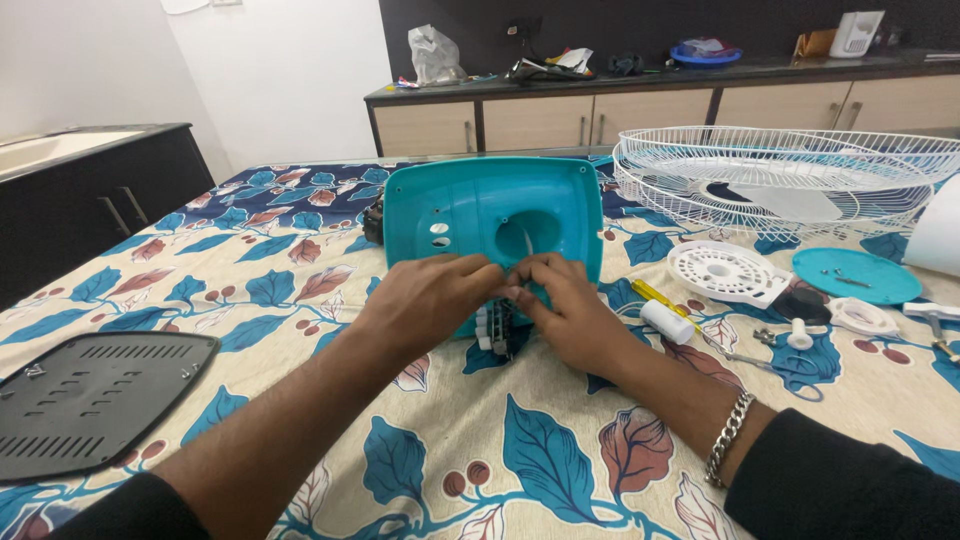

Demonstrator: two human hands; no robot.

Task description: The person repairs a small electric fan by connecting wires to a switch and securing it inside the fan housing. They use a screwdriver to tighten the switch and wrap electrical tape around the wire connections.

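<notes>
Leaf-print tablecloth (560, 440), both hands (500, 295) pinched together against teal fan housing (490, 210)

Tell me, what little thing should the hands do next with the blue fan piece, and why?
Probably keep a steady pinch and ease the small part at the lower edge of the teal housing into its seat. Both the left hand and the right hand have fingertips meeting there, just above the switch block, so that spot seems unfinished. What the fingers hold is too hidden to tell.
</notes>
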